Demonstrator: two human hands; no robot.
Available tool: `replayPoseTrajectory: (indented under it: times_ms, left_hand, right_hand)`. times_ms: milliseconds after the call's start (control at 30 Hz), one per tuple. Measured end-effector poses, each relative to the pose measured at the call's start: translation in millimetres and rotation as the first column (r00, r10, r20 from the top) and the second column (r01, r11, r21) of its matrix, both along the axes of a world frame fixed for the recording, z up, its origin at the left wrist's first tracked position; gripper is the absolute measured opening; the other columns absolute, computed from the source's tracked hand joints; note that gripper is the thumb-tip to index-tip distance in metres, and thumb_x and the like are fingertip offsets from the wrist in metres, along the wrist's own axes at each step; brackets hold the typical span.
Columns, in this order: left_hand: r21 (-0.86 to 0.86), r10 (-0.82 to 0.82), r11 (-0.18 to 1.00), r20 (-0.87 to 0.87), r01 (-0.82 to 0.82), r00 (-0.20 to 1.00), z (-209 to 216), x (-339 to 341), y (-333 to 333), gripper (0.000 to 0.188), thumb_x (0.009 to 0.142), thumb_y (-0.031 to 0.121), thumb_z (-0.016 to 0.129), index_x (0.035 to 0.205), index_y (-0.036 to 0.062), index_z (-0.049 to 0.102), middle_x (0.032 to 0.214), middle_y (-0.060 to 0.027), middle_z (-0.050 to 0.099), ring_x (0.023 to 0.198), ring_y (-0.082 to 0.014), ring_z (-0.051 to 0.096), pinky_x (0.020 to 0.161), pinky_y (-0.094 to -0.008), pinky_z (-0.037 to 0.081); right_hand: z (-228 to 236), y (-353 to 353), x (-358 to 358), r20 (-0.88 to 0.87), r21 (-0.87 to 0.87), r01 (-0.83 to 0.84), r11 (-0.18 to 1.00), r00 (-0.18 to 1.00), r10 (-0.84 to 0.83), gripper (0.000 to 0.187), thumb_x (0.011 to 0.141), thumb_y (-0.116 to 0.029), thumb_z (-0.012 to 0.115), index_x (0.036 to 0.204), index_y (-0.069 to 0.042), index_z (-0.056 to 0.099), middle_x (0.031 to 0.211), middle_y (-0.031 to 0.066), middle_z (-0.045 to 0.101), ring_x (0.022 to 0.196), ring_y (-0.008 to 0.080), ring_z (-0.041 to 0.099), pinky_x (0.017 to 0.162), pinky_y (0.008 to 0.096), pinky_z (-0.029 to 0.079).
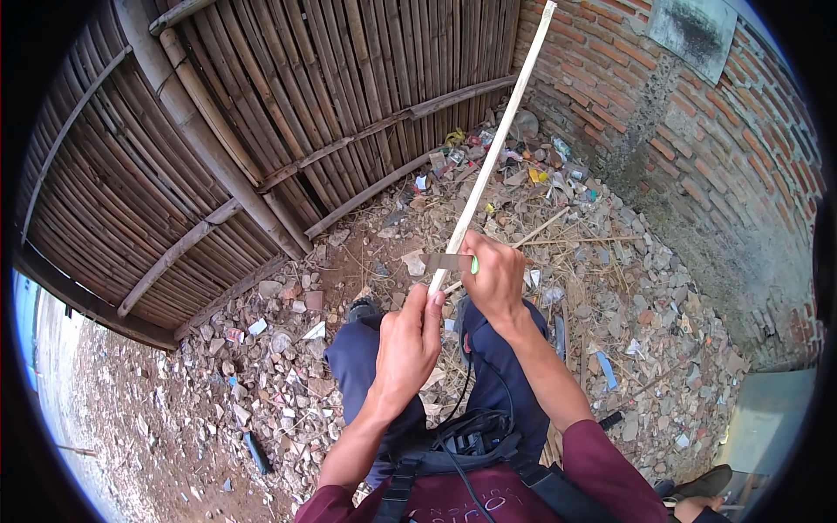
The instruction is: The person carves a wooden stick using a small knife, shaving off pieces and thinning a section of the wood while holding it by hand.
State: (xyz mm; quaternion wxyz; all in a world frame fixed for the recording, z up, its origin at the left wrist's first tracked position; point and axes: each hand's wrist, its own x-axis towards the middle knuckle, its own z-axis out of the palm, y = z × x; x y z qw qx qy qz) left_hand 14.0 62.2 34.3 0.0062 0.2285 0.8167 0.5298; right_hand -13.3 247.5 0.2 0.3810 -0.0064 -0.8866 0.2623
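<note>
A long, pale bamboo strip slants up and away from me toward the corner of the walls. Its near end is gripped in my left hand, thumb lying along it. My right hand is closed around the green handle of a knife. The blade points left and lies across the strip just beyond my left thumb. Most of the knife's handle is hidden by my right fingers.
A bamboo-slat wall stands ahead and left, a brick wall to the right. Rubble and litter cover the ground around my legs, with thin sticks among it. Another person's shoe shows at lower right.
</note>
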Motion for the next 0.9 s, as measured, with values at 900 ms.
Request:
replayPoseTrajectory:
  times_ms: [900]
  left_hand:
    - [-0.079,0.147,0.984,-0.156,-0.161,0.977,-10,-24,8,0.023,0.114,0.016,0.055,0.099,-0.0007,0.050,0.063,-0.0301,0.057,0.063,-0.0532,0.064,0.053,-0.0590,0.044]
  right_hand:
    - [-14,6,-85,0.019,0.011,0.199,0.980,0.980,-0.199,0.008,0.094,-0.009,0.068,0.088,-0.005,0.071,0.058,0.0094,0.062,0.045,0.0234,0.056,0.041,0.0387,0.037]
